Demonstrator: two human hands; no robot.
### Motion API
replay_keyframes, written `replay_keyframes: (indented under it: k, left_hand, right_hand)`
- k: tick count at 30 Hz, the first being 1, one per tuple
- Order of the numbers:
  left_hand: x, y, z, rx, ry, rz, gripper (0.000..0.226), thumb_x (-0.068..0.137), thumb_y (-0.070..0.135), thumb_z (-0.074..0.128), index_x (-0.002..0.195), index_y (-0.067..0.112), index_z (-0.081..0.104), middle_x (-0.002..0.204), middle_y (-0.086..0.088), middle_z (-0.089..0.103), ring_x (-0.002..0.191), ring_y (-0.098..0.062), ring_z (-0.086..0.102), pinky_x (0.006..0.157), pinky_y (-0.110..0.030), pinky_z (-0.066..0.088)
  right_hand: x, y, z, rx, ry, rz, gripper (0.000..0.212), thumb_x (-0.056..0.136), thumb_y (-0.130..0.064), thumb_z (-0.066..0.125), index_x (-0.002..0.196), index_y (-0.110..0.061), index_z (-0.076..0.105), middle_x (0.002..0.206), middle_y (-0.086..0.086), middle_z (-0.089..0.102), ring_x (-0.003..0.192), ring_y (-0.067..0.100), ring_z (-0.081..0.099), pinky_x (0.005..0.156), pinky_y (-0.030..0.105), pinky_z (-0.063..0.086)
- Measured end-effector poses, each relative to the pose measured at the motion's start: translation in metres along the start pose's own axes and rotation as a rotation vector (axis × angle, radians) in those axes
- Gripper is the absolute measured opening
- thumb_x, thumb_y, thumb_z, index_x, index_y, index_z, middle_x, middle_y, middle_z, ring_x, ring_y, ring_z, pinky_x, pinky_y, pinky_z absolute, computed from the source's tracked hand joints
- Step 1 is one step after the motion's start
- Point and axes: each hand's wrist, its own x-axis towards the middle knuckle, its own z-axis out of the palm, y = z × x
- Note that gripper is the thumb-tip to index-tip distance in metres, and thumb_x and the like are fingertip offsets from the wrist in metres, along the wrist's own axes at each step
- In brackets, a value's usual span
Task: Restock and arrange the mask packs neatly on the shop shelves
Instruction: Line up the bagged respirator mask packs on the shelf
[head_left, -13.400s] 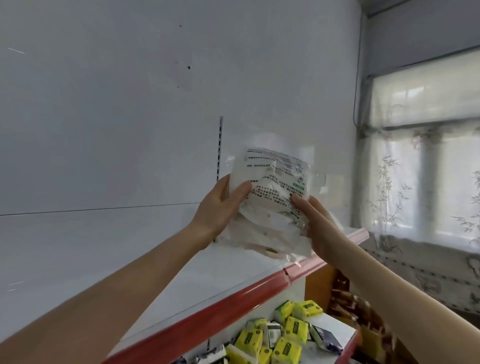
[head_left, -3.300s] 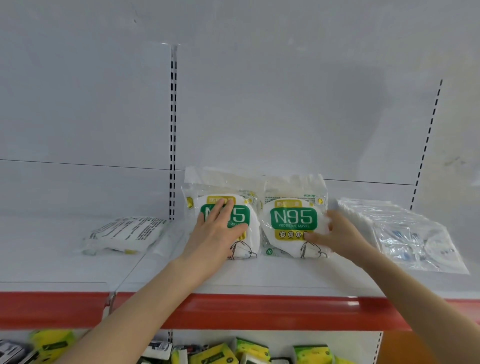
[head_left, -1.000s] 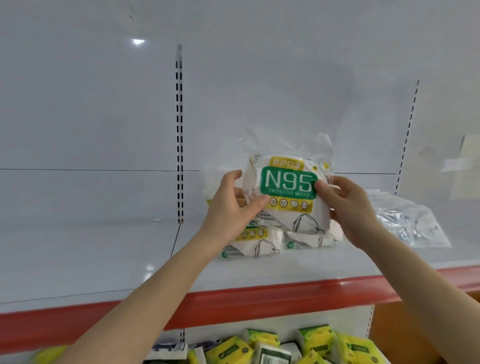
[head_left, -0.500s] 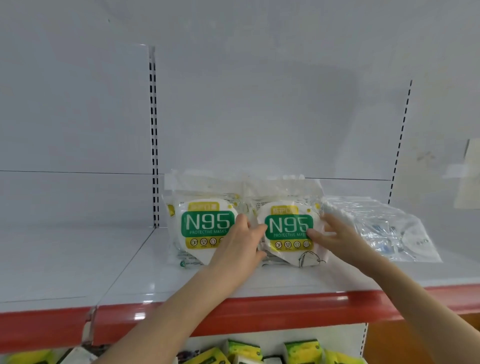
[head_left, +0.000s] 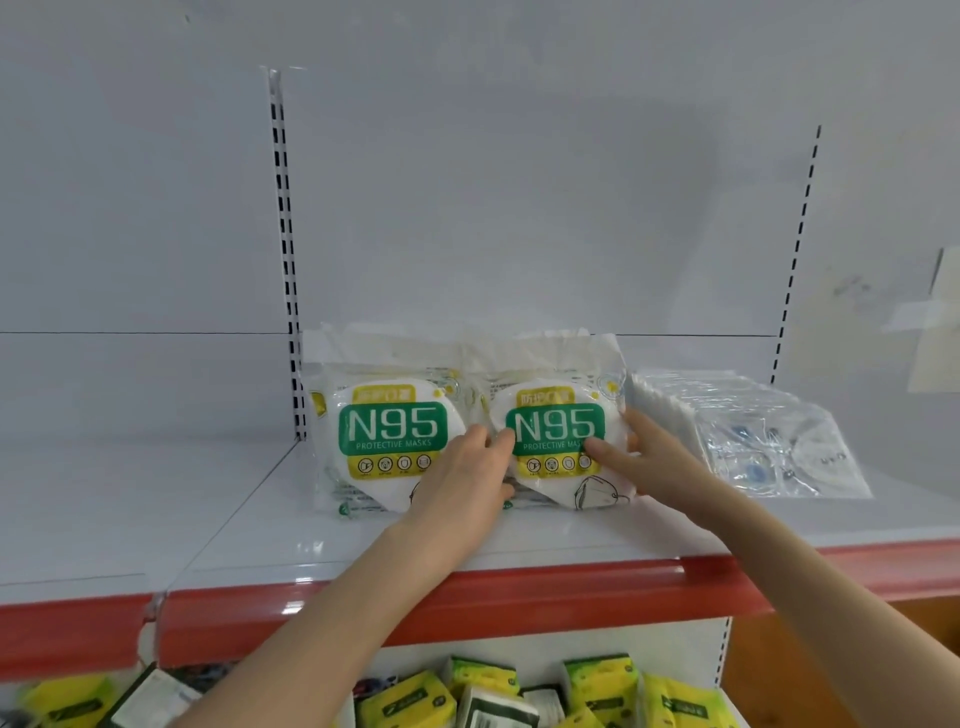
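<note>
Two stacks of white N95 mask packs with green labels lean side by side against the back panel of the white shelf (head_left: 322, 540). The left stack (head_left: 387, 431) stands free. My left hand (head_left: 462, 480) grips the left edge of the front pack of the right stack (head_left: 558, 431), thumb on its label. My right hand (head_left: 641, 462) holds the same pack's right edge, thumb across the label's lower right corner. The packs behind the front ones are mostly hidden.
A stack of clear-wrapped mask packs (head_left: 748, 431) lies slanted just right of my right hand. The shelf has a red front lip (head_left: 519, 603). Yellow-green tissue packs (head_left: 597, 691) fill the lower shelf. Slotted uprights (head_left: 285, 260) run up the back panel.
One second ago both hands held an N95 pack lifted in front of the stacks. It now stands at the front of the right stack, with both hands at its edges.
</note>
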Motion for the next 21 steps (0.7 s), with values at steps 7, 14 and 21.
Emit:
replay_keyframes:
  k: [7,14,21]
  left_hand:
    - [-0.007,-0.001,-0.001,-0.082,0.024,0.014,0.046,0.095,0.024,0.050,0.138,0.013,0.039,0.128,-0.005,0.049,0.117,-0.020,0.046,0.094,-0.030,0.040]
    - [-0.015,-0.004,-0.008,-0.083,0.070,0.033,0.050,0.096,0.030,0.046,0.143,0.018,0.033,0.138,-0.002,0.044,0.125,-0.016,0.042,0.098,-0.027,0.037]
    - [-0.036,-0.008,-0.024,0.031,0.245,0.107,0.038,0.090,0.035,0.047,0.103,0.007,0.069,0.096,-0.004,0.069,0.089,-0.021,0.066,0.074,-0.033,0.054]
  right_hand:
    - [-0.002,0.000,0.002,0.031,0.002,0.015,0.037,0.087,-0.039,0.060,0.116,-0.019,0.048,0.104,0.002,0.065,0.096,0.018,0.063,0.081,0.038,0.053]
    - [-0.004,0.000,0.002,0.089,0.092,0.051,0.070,0.071,-0.061,0.063,0.126,-0.022,0.046,0.117,0.004,0.061,0.110,0.022,0.058,0.094,0.047,0.048]
    - [-0.028,-0.022,-0.001,-0.219,0.417,-0.127,0.048,0.088,-0.034,0.060,0.128,-0.007,0.053,0.139,0.007,0.047,0.128,0.022,0.042,0.101,0.033,0.032]
